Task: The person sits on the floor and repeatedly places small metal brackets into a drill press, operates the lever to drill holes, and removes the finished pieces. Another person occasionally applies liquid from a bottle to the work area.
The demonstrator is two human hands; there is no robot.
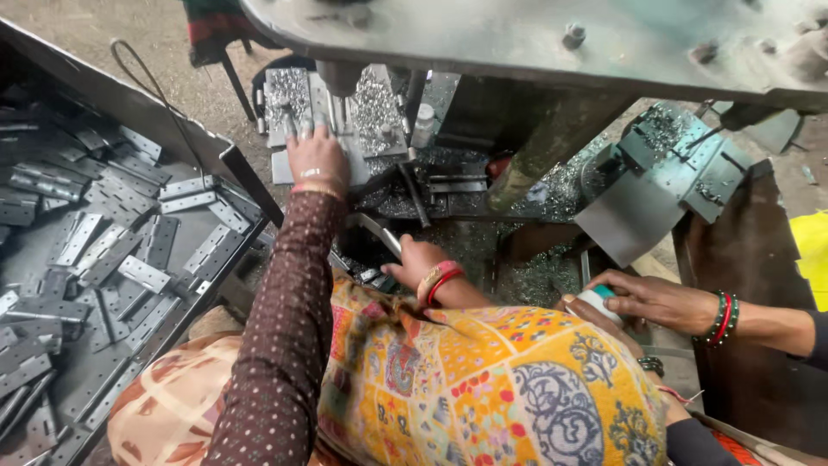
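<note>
The person's left hand (pixel 317 160) reaches far, fingers spread flat and pressing on a grey metal plate (pixel 291 102) that lies on the drill-press table (pixel 371 164), just left of the vertical drill spindle (pixel 338 82). The plate sits under the fingertips and extends beyond them (bright metal shavings cover it and the surface to its right). The right hand (pixel 412 263), nearer and lower, is loosely curled beside a curved metal lever (pixel 379 231); whether it grips the lever cannot be told. At left, a dark tray (pixel 216 155) holds a heap of flat grey hinge plates (pixel 112 233), well apart from both hands. At right, a co-worker's hand (pixel 655 300) with bangles rests on a small white-and-teal cylinder (pixel 599 302). A patterned yellow cloth (pixel 483 380) fills the near foreground.
</note>
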